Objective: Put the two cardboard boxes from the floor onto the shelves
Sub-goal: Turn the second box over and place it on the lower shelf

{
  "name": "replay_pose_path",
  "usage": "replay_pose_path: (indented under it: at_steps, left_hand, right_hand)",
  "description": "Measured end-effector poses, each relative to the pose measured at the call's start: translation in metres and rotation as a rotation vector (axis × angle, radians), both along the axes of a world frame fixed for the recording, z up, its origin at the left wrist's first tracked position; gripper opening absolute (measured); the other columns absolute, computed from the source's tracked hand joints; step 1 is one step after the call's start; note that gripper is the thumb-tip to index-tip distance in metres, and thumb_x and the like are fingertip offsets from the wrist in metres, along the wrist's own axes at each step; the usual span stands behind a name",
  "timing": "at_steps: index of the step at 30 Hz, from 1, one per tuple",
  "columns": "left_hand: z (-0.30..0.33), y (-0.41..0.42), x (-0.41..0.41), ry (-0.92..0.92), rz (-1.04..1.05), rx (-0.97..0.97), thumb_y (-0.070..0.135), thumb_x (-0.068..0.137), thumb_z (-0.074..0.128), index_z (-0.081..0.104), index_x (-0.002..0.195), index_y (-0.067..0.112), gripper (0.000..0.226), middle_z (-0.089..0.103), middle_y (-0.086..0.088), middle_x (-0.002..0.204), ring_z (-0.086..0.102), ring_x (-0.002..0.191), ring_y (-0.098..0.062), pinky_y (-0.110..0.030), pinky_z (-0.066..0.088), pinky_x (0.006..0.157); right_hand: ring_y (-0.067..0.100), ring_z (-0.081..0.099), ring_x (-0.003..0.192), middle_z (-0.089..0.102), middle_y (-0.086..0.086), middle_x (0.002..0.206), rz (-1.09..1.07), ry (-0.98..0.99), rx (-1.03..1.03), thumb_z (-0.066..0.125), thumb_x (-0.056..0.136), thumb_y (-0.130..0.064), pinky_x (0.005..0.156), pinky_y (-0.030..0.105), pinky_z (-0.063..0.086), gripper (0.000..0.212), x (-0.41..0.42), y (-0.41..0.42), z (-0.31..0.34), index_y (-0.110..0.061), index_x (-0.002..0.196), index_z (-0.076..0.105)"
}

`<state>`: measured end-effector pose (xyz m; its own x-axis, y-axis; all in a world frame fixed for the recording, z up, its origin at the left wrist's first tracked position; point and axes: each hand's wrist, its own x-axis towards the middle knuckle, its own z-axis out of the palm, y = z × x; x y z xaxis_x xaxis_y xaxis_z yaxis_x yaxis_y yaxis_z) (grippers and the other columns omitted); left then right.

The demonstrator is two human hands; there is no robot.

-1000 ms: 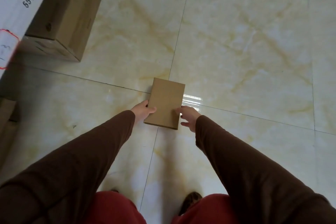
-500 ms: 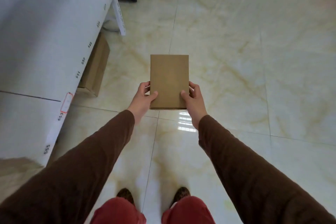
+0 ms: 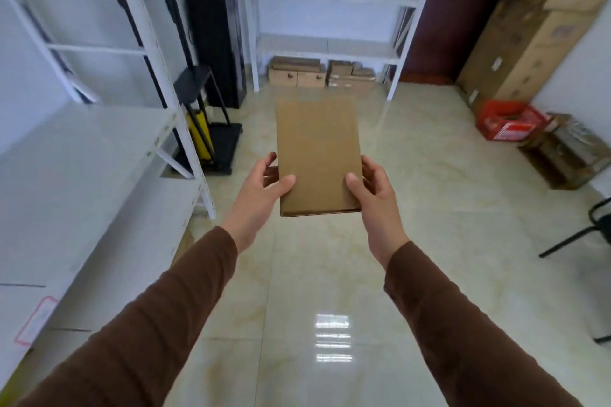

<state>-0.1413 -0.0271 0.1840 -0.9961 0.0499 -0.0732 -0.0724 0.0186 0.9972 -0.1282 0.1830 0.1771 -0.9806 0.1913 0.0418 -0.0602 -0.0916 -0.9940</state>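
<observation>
Small cardboard box (image 3: 318,155) held in the air with both hands, above the tiled floor (image 3: 429,208).

White shelves (image 3: 82,155) at left, bare on top. Left hand (image 3: 261,188) grips the box's left edge, thumb on top; right hand (image 3: 373,190) grips the right edge likewise. More cardboard boxes (image 3: 320,76) sit under the far rack (image 3: 327,49); the red crate (image 3: 509,120) at right has contents too blurred to tell.

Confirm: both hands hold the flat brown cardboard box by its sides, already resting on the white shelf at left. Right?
Not quite. In the head view the left hand and right hand hold the flat brown cardboard box in the air above the floor; the white shelf is beside it, untouched.
</observation>
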Motion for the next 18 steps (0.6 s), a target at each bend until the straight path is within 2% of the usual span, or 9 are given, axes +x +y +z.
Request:
replay_pose_path:
  at_steps: [1, 3, 6, 8, 10, 14, 16, 18]
  left_hand:
    - [0.017, 0.007, -0.003, 0.019, -0.001, 0.022, 0.032, 0.097, 0.068, 0.036, 0.159, 0.026, 0.070, 0.062, 0.004, 0.136, 0.060, 0.127, -0.013, -0.034, 0.049, 0.108]
    - [0.042, 0.021, -0.011, 0.061, -0.011, 0.058, 0.035, 0.097, 0.067, 0.039, 0.159, 0.024, 0.070, 0.062, 0.008, 0.135, 0.060, 0.127, -0.013, -0.033, 0.050, 0.108]
    - [0.064, 0.039, -0.024, 0.112, -0.006, 0.109, 0.034, 0.101, 0.062, 0.045, 0.154, 0.024, 0.056, 0.059, 0.013, 0.129, 0.063, 0.119, -0.011, -0.023, 0.054, 0.091]
    - [0.067, 0.046, -0.040, 0.108, -0.001, 0.174, 0.035, 0.101, 0.061, 0.048, 0.150, 0.022, 0.052, 0.065, 0.004, 0.134, 0.070, 0.114, -0.013, -0.023, 0.058, 0.087]
    - [0.069, 0.049, -0.060, 0.067, 0.006, 0.288, 0.034, 0.103, 0.058, 0.052, 0.146, 0.021, 0.046, 0.070, -0.002, 0.133, 0.073, 0.111, -0.014, -0.027, 0.061, 0.086]
    - [0.063, 0.042, -0.118, -0.059, 0.014, 0.485, 0.041, 0.104, 0.050, 0.060, 0.135, 0.021, 0.039, 0.074, -0.007, 0.126, 0.070, 0.113, -0.021, -0.039, 0.057, 0.094]
    - [0.057, 0.034, -0.155, -0.107, 0.004, 0.543, 0.049, 0.102, 0.049, 0.063, 0.132, 0.023, 0.041, 0.075, -0.010, 0.125, 0.068, 0.118, -0.026, -0.044, 0.055, 0.098]
    - [0.054, 0.028, -0.197, -0.137, -0.013, 0.567, 0.054, 0.101, 0.047, 0.063, 0.134, 0.026, 0.046, 0.077, -0.009, 0.124, 0.068, 0.120, -0.028, -0.045, 0.056, 0.095]
  right_hand:
    - [0.019, 0.059, 0.131, 0.064, 0.001, 0.140, -0.005, 0.023, -0.011, 0.066, 0.097, -0.020, 0.096, 0.027, 0.053, 0.049, -0.002, 0.007, 0.017, -0.020, 0.145, 0.053]
    - [0.019, 0.059, 0.130, 0.065, 0.000, 0.139, -0.001, 0.064, -0.021, 0.067, 0.097, -0.022, 0.092, 0.025, 0.053, 0.049, -0.008, 0.019, 0.045, -0.022, 0.144, 0.055]
    - [0.018, 0.060, 0.128, 0.065, -0.002, 0.138, -0.013, 0.137, 0.014, 0.070, 0.091, -0.030, 0.093, 0.030, 0.057, 0.053, -0.021, 0.029, 0.069, -0.026, 0.142, 0.057]
    - [0.017, 0.059, 0.127, 0.062, -0.002, 0.138, -0.032, 0.184, 0.092, 0.071, 0.090, -0.034, 0.098, 0.038, 0.058, 0.055, -0.035, 0.031, 0.078, -0.027, 0.143, 0.058]
    - [0.016, 0.057, 0.126, 0.060, -0.004, 0.134, -0.038, 0.249, 0.223, 0.071, 0.089, -0.041, 0.103, 0.040, 0.054, 0.059, -0.053, 0.028, 0.083, -0.027, 0.144, 0.058]
    - [0.017, 0.049, 0.119, 0.052, -0.017, 0.114, -0.063, 0.422, 0.579, 0.065, 0.086, -0.055, 0.105, 0.034, 0.044, 0.067, -0.102, 0.016, 0.093, -0.028, 0.146, 0.057]
    - [0.016, 0.047, 0.120, 0.053, -0.016, 0.119, -0.088, 0.492, 0.747, 0.063, 0.087, -0.056, 0.106, 0.036, 0.041, 0.065, -0.134, 0.007, 0.095, -0.029, 0.146, 0.057]
    - [0.015, 0.044, 0.124, 0.054, -0.012, 0.130, -0.108, 0.523, 0.855, 0.062, 0.088, -0.057, 0.108, 0.037, 0.038, 0.064, -0.167, -0.005, 0.097, -0.029, 0.146, 0.057]
